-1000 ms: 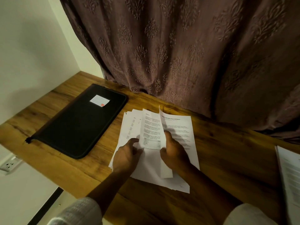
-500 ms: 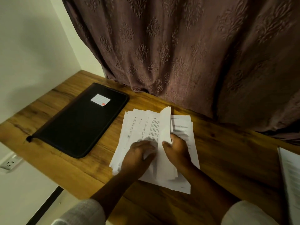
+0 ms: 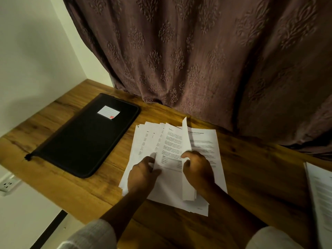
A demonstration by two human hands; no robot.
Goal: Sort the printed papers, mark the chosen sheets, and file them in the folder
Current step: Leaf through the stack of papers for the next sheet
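A fanned stack of printed papers point(image 3: 204, 141) lies flat on the wooden desk point(image 3: 260, 177), near the middle and just right of a closed black zip folder point(image 3: 86, 139) that carries a small white label point(image 3: 108, 112). Neither hand touches the folder. The left hand point(image 3: 142, 175) rests on the left part of the fan with its fingers bent; it appears to nip the edge of the uppermost sheet between thumb and fingertips, though the dim light makes this hard to confirm. The right hand point(image 3: 197, 169) curls its thumb and fingers round a raised sheet point(image 3: 187, 186), which stands nearly on edge above the stack, its top corner pointing at the patterned brown curtain point(image 3: 197, 60). A second pile of papers point(image 3: 321, 191) sits at the desk's right edge, well apart. A wall socket point(image 3: 7, 184) shows below the desk at left.
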